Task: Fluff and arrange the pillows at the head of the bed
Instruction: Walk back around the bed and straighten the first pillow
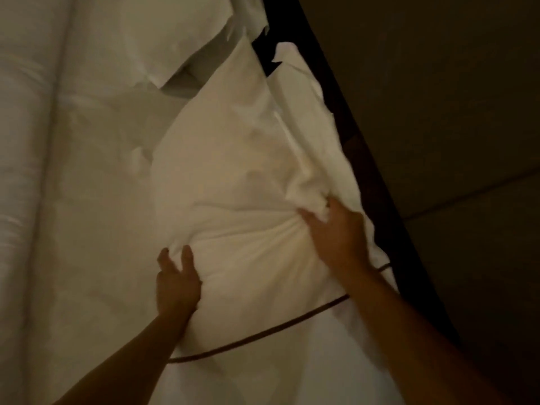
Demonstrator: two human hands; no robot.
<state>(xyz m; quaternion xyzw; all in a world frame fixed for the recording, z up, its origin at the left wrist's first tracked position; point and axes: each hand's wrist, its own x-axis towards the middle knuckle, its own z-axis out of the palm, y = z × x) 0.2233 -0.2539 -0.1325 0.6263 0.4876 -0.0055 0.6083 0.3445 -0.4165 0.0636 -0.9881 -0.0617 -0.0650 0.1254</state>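
Note:
A white pillow (233,171) lies lengthwise along the dark headboard (330,83), its near end bunched and creased. My left hand (176,283) presses against the pillow's near left corner, fingers curled into the fabric. My right hand (336,235) grips a gathered fold of the pillowcase on the near right side, next to the headboard. A second white pillow (163,33) lies farther along the head of the bed, its corner just beyond the first pillow. The room is dim.
The white duvet (87,200) covers the bed to the left, with a thick rolled edge (20,141) at the far left. A dark cord (263,336) runs across the sheet under the pillow's near end. A dark wall (438,112) rises behind the headboard.

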